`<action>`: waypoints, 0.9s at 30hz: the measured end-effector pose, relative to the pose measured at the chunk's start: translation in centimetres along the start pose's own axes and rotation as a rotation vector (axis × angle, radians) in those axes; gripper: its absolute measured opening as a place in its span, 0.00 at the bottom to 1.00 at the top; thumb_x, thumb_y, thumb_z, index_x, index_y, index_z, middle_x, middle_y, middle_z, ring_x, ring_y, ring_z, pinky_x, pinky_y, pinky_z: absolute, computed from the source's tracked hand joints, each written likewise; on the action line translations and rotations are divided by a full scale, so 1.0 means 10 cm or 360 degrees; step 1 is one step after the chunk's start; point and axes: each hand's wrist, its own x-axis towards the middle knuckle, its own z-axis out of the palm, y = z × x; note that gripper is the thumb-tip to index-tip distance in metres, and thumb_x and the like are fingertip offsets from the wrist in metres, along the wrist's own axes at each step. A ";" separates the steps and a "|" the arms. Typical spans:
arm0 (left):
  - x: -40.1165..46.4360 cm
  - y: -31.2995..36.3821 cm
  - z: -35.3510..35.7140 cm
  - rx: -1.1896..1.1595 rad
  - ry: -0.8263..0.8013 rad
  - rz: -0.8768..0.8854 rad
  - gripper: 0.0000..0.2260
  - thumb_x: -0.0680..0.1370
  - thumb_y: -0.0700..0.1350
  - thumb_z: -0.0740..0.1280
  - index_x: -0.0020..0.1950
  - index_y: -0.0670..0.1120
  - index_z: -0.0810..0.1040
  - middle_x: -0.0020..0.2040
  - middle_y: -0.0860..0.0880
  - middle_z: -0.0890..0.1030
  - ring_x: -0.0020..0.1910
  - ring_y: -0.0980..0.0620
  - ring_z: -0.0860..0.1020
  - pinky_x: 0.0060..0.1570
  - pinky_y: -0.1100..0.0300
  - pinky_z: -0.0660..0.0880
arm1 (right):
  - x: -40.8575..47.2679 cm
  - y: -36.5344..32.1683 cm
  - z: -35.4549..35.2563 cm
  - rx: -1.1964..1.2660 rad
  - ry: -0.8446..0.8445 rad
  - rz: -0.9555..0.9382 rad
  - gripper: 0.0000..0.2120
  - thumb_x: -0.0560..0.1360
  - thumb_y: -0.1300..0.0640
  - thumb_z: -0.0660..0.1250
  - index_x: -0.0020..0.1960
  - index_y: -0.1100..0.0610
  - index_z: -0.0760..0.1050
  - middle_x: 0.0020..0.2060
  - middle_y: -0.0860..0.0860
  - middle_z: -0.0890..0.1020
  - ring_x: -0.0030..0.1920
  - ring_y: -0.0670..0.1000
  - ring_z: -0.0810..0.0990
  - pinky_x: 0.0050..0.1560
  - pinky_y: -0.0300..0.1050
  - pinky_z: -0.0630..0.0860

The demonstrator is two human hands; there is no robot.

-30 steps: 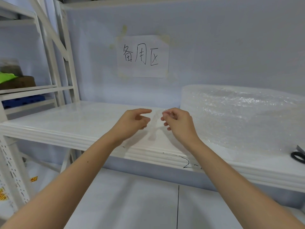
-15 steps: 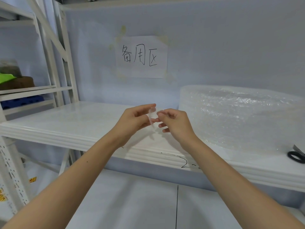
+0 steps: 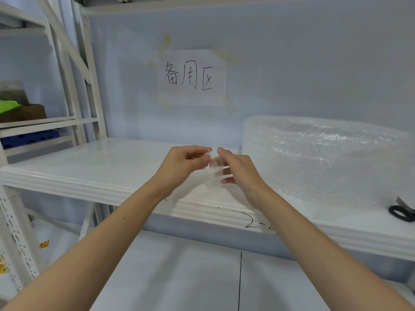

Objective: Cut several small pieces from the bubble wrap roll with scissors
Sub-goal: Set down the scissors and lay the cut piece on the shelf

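Both hands, left hand [image 3: 182, 163] and right hand [image 3: 238, 169], have closed together, pinching a small bubble wrap piece [image 3: 213, 167]. The scissors [image 3: 402, 212] lie idle, so more cutting probably waits.

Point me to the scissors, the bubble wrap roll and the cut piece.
scissors [image 3: 402, 213]: head view, black handle loop.
bubble wrap roll [image 3: 325, 158]: head view, side of roll.
cut piece [image 3: 213, 164]: head view, middle, between the hands.
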 end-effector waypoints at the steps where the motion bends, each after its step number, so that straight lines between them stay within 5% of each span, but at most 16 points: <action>1: 0.00 0.00 0.00 0.0033 -0.0004 0.0005 0.09 0.77 0.41 0.71 0.57 0.45 0.84 0.49 0.49 0.86 0.45 0.59 0.82 0.49 0.66 0.78 | 0.01 0.00 -0.01 -0.0019 0.0014 -0.0007 0.15 0.76 0.45 0.66 0.43 0.55 0.83 0.41 0.48 0.85 0.38 0.48 0.80 0.42 0.44 0.76; 7: 0.04 0.04 0.02 0.0127 0.0054 -0.0002 0.11 0.77 0.42 0.70 0.59 0.50 0.82 0.46 0.54 0.84 0.43 0.60 0.80 0.44 0.67 0.78 | 0.04 0.06 -0.01 -0.0247 0.0051 -0.0142 0.02 0.71 0.56 0.73 0.41 0.54 0.82 0.36 0.47 0.83 0.35 0.45 0.79 0.43 0.43 0.76; 11: 0.04 0.03 0.01 -0.0070 0.0023 -0.0132 0.13 0.77 0.45 0.71 0.62 0.47 0.80 0.47 0.49 0.84 0.45 0.56 0.82 0.51 0.61 0.79 | 0.03 0.04 0.03 -0.0038 0.0013 -0.0115 0.03 0.74 0.60 0.71 0.43 0.59 0.82 0.36 0.49 0.82 0.35 0.46 0.79 0.39 0.38 0.76; 16: 0.00 -0.03 -0.07 -0.0160 -0.0029 -0.0223 0.09 0.78 0.43 0.70 0.54 0.39 0.83 0.53 0.36 0.82 0.47 0.48 0.80 0.56 0.56 0.80 | 0.07 0.04 0.11 0.0134 0.0032 -0.0056 0.06 0.74 0.63 0.70 0.50 0.64 0.81 0.37 0.53 0.83 0.35 0.48 0.80 0.40 0.39 0.78; 27: -0.01 -0.04 -0.21 -0.0156 0.0020 -0.0284 0.09 0.77 0.39 0.70 0.57 0.44 0.82 0.47 0.44 0.84 0.46 0.51 0.82 0.52 0.61 0.80 | 0.15 0.09 0.31 0.0287 0.0031 -0.0003 0.05 0.76 0.64 0.67 0.51 0.63 0.80 0.39 0.54 0.83 0.37 0.47 0.81 0.43 0.39 0.80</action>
